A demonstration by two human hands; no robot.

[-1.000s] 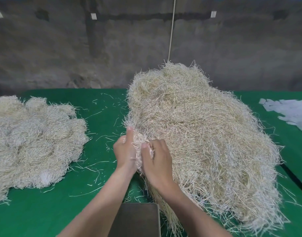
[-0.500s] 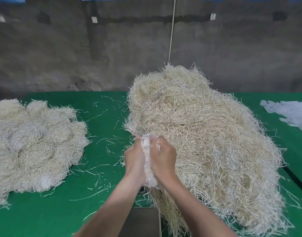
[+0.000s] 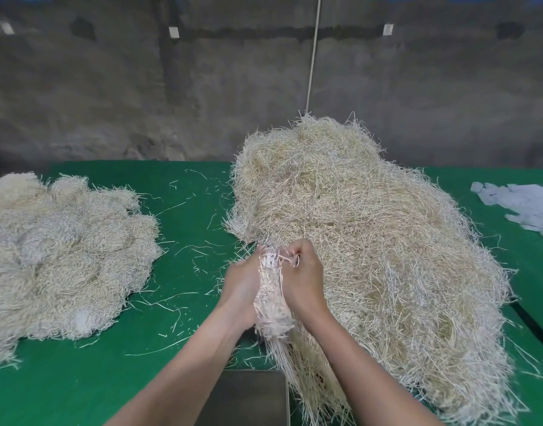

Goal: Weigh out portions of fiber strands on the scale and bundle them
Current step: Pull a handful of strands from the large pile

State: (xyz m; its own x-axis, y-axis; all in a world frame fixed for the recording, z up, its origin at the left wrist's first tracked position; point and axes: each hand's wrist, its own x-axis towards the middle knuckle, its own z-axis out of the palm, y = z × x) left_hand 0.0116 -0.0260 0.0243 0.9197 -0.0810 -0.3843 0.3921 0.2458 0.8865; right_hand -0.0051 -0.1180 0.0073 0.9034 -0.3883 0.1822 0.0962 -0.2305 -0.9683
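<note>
roughly midway: gripping pale fibre-strand portion (image 3: 271,302) in left hand (image 3: 244,290) and right hand (image 3: 305,278), between whitish bundled pile (image 3: 64,250) and straw-coloured loose heap (image 3: 371,241).

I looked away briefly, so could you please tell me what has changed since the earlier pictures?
The left hand and right hand gathered the pale clump of fiber strands off the big straw-coloured pile into a tight bundle. The left cups it; the right pinches a strand at its top. The greyish left pile, dark scale plate and green table unchanged.
</note>
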